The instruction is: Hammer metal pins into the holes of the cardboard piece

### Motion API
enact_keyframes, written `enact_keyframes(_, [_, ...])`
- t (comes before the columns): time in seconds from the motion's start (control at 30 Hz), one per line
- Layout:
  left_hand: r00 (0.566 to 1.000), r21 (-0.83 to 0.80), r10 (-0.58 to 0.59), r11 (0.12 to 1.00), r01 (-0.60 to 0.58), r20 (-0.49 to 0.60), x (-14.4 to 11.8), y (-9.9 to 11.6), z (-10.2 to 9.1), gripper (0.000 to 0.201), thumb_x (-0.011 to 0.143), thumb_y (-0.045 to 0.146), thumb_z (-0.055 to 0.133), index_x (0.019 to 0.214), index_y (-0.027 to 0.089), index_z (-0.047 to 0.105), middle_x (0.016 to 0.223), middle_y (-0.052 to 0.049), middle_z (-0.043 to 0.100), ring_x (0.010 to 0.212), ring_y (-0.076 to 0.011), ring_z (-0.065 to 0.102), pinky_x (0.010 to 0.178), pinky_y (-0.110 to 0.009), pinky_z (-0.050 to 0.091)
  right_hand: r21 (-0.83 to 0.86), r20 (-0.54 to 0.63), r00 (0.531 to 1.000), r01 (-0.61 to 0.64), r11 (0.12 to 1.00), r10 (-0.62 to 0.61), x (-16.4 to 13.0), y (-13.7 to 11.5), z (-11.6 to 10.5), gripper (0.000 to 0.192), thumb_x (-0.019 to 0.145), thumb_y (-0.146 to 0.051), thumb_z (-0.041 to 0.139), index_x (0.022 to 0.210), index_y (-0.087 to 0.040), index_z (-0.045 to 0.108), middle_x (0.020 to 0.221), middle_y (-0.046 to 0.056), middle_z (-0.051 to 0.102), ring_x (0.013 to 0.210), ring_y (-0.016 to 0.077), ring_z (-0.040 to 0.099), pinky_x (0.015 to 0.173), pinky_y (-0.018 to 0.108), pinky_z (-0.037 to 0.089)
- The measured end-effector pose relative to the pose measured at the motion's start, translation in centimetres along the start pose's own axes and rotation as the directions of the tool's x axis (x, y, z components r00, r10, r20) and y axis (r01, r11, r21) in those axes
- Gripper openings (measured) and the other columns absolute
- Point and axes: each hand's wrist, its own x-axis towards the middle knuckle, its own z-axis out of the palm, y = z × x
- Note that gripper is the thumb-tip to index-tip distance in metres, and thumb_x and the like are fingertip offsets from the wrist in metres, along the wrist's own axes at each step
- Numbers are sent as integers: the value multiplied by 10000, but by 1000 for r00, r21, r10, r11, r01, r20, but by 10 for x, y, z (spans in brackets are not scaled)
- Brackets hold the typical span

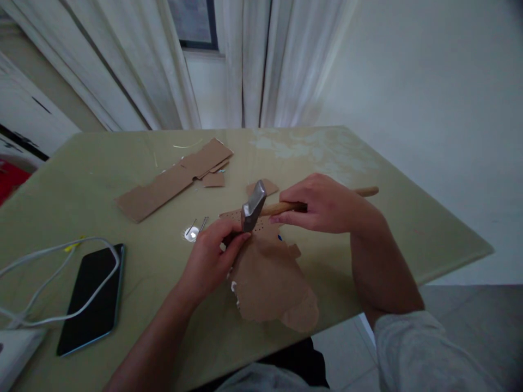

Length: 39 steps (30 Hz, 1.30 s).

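Observation:
My right hand (322, 204) is wrapped round the wooden handle of a hammer (254, 206), partway along it, and the handle's end sticks out to the right. The metal head is down at the fingertips of my left hand (216, 256) and partly covers them. Those fingers are pinched together at the cardboard; what is between them is hidden. Under both hands lies a cut piece of brown cardboard (272, 283) with rounded edges and rows of small holes near its far end. Left of my left hand are a small round clear dish (192, 234) and a few thin nails (203, 224).
Long cardboard strips (175, 182) lie further back on the pale green table (155, 272), with a small cardboard scrap (263, 187) behind the hammer. On the left are a dark phone or tablet (92, 299) and a looping white cable (36, 296). Curtains (229, 71) hang behind.

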Motion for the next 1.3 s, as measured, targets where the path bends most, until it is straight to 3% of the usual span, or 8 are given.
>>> enact_keyframes(0.13, [1000,5,-2,1000,2,15,1,1,-1,149,1032,295,705,931,229,793,824,-12,751,719,-176,614,682,-294,506,91,-78,996,48,995,-41,-2,0,-2,465,1071,-550,651,747,-218,615,611,-40,512,611,140,440,674,353,244])
enact_keyframes(0.33, [1000,-39,-8,999,8,-2,0,0,1,146,1026,265,714,913,233,802,967,-50,763,829,-182,669,674,-269,536,-13,26,999,-34,999,34,-1,-2,0,465,1069,-522,671,726,-212,618,623,-21,534,632,151,451,680,358,228])
enact_keyframes(0.47, [1000,-64,-28,998,28,2,-1,0,1,134,1022,276,742,922,232,819,1045,-76,773,896,-190,709,599,-236,520,46,-39,999,-10,999,11,-2,2,-1,473,1074,-560,668,752,-216,622,593,-44,487,606,143,435,679,353,244])
enact_keyframes(0.7, [1000,-46,7,999,-6,23,0,0,-1,158,1028,242,731,881,227,789,1014,-55,770,875,-179,704,654,-247,547,-25,32,999,-31,999,32,2,0,3,456,1078,-527,666,750,-211,654,635,-14,569,635,155,457,678,353,229])
enact_keyframes(0.9, [999,-32,-19,999,21,36,-1,-2,0,148,1047,307,730,966,225,824,1037,-64,764,892,-186,716,620,-237,553,39,-46,998,-32,999,34,0,2,2,460,1070,-562,676,776,-209,666,602,-41,516,601,139,426,679,345,240])
enact_keyframes(1.07, [999,-51,-23,998,24,27,-2,-1,0,170,1038,310,737,911,217,802,1039,-52,759,841,-167,712,608,-235,559,-48,61,994,-83,995,86,3,0,3,458,1065,-526,690,745,-199,670,648,-8,578,643,151,458,686,349,237])
enact_keyframes(1.17, [1000,-39,-16,999,17,14,-2,-3,-1,77,996,294,794,1001,222,823,1059,-39,758,761,-133,665,661,-254,578,-68,67,993,-95,993,99,4,-1,1,453,1064,-522,693,746,-200,671,655,-4,586,647,154,462,686,350,238])
enact_keyframes(1.3, [1000,-26,-13,1000,13,10,-2,-7,-3,215,932,322,880,1122,235,829,1113,-38,745,721,-114,609,698,-277,581,-24,33,996,-85,996,85,2,0,1,458,1069,-536,687,755,-202,670,605,-29,529,613,145,443,678,344,246])
